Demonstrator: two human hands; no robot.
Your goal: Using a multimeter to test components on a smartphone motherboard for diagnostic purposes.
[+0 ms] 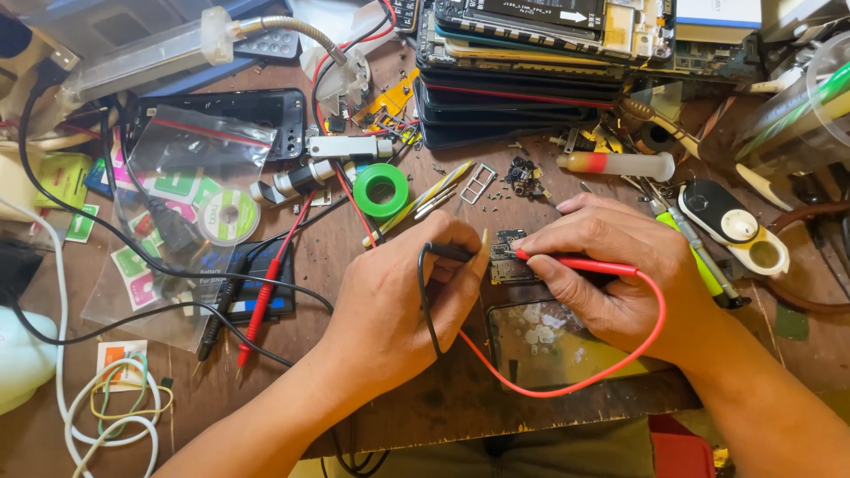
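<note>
Small circuit board (507, 257) flat on wooden bench (425, 389), pinned between hands. Left hand (398, 305) pinching black probe (450, 252), right hand (611, 274) pinching red probe (575, 263); tips angled onto board for steady contact.

Your right hand (620, 274) held a red probe (575, 263) with a red lead (567, 376); your left hand (398, 301) held a black probe (452, 252) with a black lead (427, 301). The tape roll (381, 190) was green, the tube (615, 164) cream with a red band, the screwdriver (695, 252) lime, the table (425, 389) brown.
</note>
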